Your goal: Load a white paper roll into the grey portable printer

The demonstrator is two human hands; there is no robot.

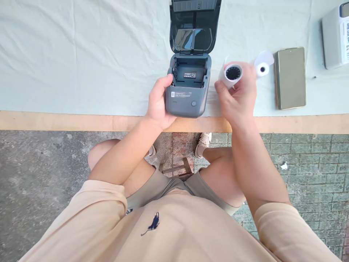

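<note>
My left hand [160,100] grips the left side of a dark grey label printer [187,100], its thumb on the upper edge. The printer's lid [195,25] is swung up and back, and a bare paper bay with a small label inside it shows. To the right of the printer, my right hand [240,92] is closed around a white paper roll [229,80] with a black ribbed core facing up. Just beyond those fingers stands a second, smaller white paper roll [262,69], with a loose end of paper curling off it.
A smartphone [290,78] lies on the pale cloth [109,54] to the right. At the far right edge is a white box-shaped device [336,40]. The table's wooden front edge [68,122] runs just below my hands.
</note>
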